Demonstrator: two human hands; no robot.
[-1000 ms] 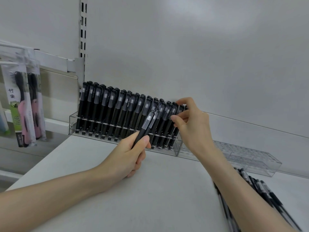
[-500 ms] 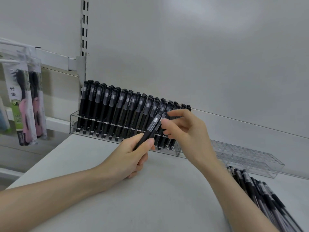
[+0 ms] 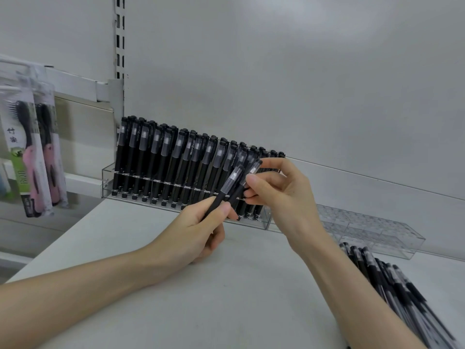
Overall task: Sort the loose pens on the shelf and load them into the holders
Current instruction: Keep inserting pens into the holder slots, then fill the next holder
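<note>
White shelf [image 3: 226, 285], rack [image 3: 108, 182] packed: your left hand [image 3: 198, 230] grips two pens [image 3: 232, 180], right hand [image 3: 284, 197] pinches one; forcing it in may topple neighbours [image 3: 176, 157].

Both bare forearms reach up from the lower edge toward the pen holder [image 3: 107, 182]. The left hand [image 3: 198, 230] sits in front of the holder's right half, with its thumb laid on top and its fingers curled below. It grips the lower barrels of two pens [image 3: 232, 181] that slant up toward the holder. The right hand [image 3: 284, 197] hangs just right of the left, before the holder's right end, with its wrist bent and palm facing left. Its thumb and forefinger pinch the farther pen [image 3: 253, 167] near the cap, and its other fingers are loosely curled beneath.
</note>
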